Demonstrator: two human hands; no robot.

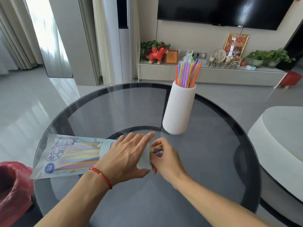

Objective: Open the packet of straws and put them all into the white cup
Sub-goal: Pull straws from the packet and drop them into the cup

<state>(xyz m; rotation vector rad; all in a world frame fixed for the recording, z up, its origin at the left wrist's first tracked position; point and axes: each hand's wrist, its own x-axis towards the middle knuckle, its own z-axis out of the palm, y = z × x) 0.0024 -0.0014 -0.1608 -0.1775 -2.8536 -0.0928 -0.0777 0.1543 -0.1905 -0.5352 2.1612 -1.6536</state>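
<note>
A clear printed straw packet [70,156] lies flat on the round glass table [213,161], with coloured straws still showing inside. My left hand [126,156] presses on the packet's right, open end. My right hand [165,159] pinches the tips of a few straws [155,149] that stick out of that opening. The white ribbed cup [179,108] stands upright beyond my hands, to the right. Several coloured straws [187,74] stand in it.
A red plastic bag [13,185] sits at the left edge beside the table. A white rounded seat [282,136] stands close on the right. A TV cabinet with ornaments and plants runs along the far wall.
</note>
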